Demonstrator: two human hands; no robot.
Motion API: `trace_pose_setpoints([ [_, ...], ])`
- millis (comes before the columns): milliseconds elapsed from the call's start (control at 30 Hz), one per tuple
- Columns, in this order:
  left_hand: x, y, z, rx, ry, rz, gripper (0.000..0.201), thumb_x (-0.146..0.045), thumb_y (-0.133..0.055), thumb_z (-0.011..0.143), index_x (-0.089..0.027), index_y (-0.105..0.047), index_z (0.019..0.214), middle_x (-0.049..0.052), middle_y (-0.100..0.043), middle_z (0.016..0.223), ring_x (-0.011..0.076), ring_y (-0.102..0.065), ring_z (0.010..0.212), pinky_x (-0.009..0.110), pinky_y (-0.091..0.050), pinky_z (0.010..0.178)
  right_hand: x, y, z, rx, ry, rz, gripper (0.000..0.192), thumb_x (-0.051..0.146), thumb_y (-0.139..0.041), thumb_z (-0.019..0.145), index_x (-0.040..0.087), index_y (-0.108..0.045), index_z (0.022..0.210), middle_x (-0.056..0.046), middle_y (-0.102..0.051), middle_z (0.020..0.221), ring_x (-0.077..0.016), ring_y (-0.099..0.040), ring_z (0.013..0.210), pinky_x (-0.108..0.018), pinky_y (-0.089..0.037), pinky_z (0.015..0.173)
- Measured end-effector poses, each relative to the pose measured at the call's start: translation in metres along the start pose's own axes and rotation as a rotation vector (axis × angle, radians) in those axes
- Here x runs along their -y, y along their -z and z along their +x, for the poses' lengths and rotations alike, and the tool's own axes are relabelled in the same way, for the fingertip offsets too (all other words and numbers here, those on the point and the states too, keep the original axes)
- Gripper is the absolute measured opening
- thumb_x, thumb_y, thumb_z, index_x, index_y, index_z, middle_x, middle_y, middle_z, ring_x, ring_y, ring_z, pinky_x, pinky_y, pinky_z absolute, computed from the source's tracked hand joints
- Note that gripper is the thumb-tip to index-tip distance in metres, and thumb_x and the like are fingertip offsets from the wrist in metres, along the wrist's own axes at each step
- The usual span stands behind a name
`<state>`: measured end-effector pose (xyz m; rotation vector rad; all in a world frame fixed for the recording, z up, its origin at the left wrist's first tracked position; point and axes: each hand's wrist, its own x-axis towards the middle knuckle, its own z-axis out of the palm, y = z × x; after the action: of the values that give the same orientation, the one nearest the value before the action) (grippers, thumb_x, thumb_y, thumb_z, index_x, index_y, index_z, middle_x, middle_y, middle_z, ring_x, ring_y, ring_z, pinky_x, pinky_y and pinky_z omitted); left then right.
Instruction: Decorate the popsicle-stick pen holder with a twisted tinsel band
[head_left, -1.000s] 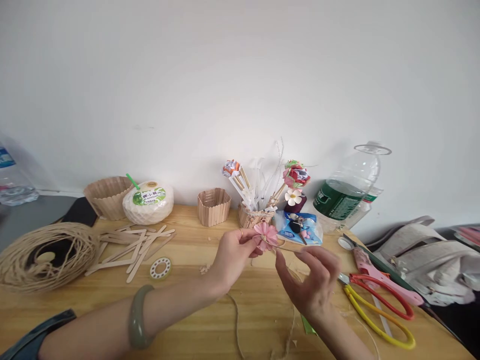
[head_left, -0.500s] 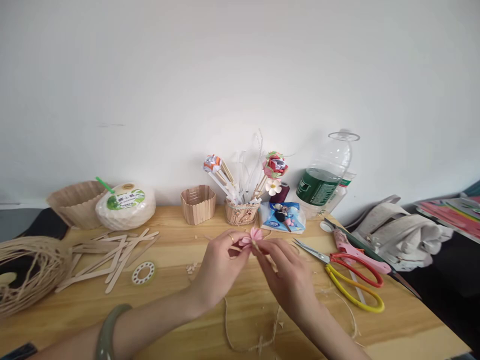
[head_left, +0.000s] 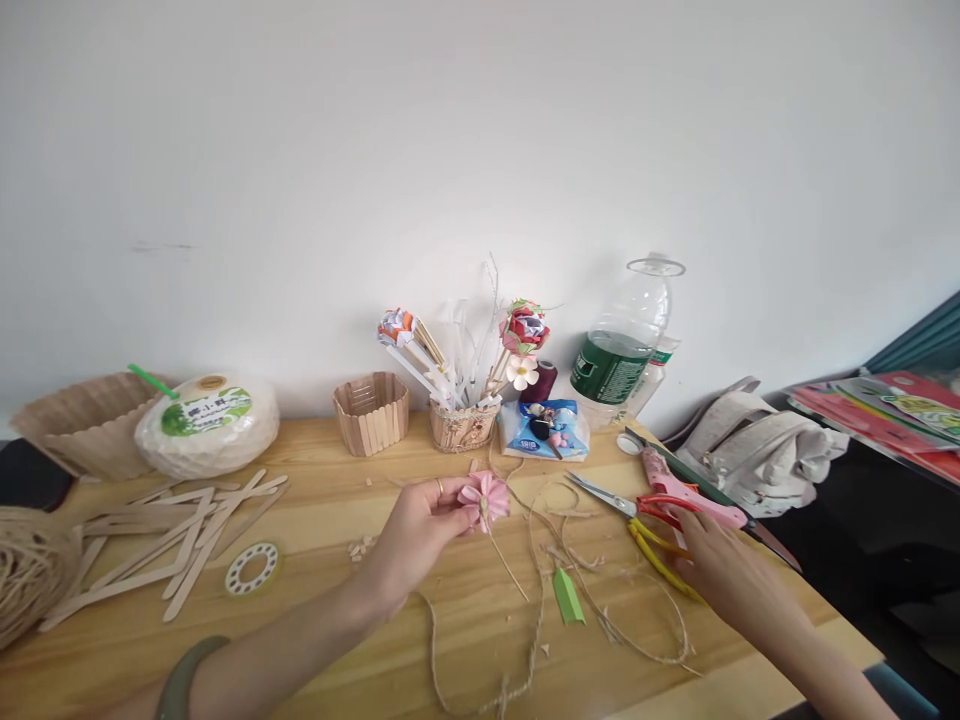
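Note:
My left hand (head_left: 416, 530) pinches a pink paper flower (head_left: 485, 496) on a thin stick above the middle of the wooden table (head_left: 315, 620). The stick slants down and to the right from the bloom. My right hand (head_left: 718, 568) lies over the handles of the red and yellow scissors (head_left: 649, 512) at the right side of the table, touching them; whether it grips them I cannot tell. A pink glue gun (head_left: 686, 492) lies just beyond that hand.
Twine strands (head_left: 559, 560) and a green paper scrap (head_left: 567, 594) lie between my hands. Popsicle sticks (head_left: 161, 535), a tape ring (head_left: 251, 568) and a twine coil (head_left: 26, 570) sit left. Stick baskets (head_left: 370, 410), a flower-filled stick holder (head_left: 463, 420), a plastic bottle (head_left: 619, 350) and a bag (head_left: 757, 445) line the back and right.
My right hand has let go of the flower stem and moved right onto the scissors. My left hand still holds the flower. The view has shifted to the right.

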<state>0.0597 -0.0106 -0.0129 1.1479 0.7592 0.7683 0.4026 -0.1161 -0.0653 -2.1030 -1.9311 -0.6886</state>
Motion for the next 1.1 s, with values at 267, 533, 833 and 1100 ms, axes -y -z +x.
trace_pose_setpoints([
  [267,-0.013,0.001,-0.012,-0.051,0.024,-0.097,0.018,-0.022,-0.071,0.065,-0.014,-0.065,0.079,0.004,-0.069,0.076,0.0123,-0.060,0.069,0.021,-0.044,0.061,0.025,0.051,0.019,-0.057,-0.138,-0.149,0.018,0.040,-0.053,0.076,0.022,-0.053,0.076,-0.012,-0.063,0.075,-0.0271,-0.064,0.065,-0.029,-0.044,0.041],
  [533,-0.012,-0.001,-0.013,0.014,0.088,-0.205,0.017,-0.025,-0.071,0.067,-0.015,-0.069,0.080,0.003,-0.066,0.077,0.0091,-0.057,0.067,0.019,-0.043,0.063,0.104,0.107,0.017,-0.281,0.203,-0.208,0.024,0.044,-0.044,0.075,0.023,-0.044,0.063,-0.004,-0.054,0.057,-0.0207,-0.053,0.048,-0.029,-0.028,0.039],
  [833,-0.021,-0.004,-0.022,-0.036,0.094,-0.112,0.013,-0.022,-0.068,0.064,-0.016,-0.069,0.075,0.003,-0.067,0.075,0.0110,-0.058,0.067,0.021,-0.042,0.064,0.109,0.108,0.016,-0.263,0.181,-0.207,0.030,0.044,-0.034,0.080,0.023,-0.045,0.062,-0.006,-0.055,0.057,-0.0207,-0.051,0.048,-0.030,-0.026,0.040],
  [1100,-0.030,-0.013,-0.027,0.066,0.067,0.027,0.010,-0.018,-0.060,0.067,-0.015,-0.068,0.063,0.002,-0.065,0.066,0.0103,-0.052,0.065,0.020,-0.039,0.061,0.109,0.097,0.013,-0.144,0.179,-0.119,0.021,0.045,-0.051,0.070,0.025,-0.046,0.071,-0.001,-0.058,0.064,-0.0179,-0.054,0.041,-0.024,-0.022,0.029],
])
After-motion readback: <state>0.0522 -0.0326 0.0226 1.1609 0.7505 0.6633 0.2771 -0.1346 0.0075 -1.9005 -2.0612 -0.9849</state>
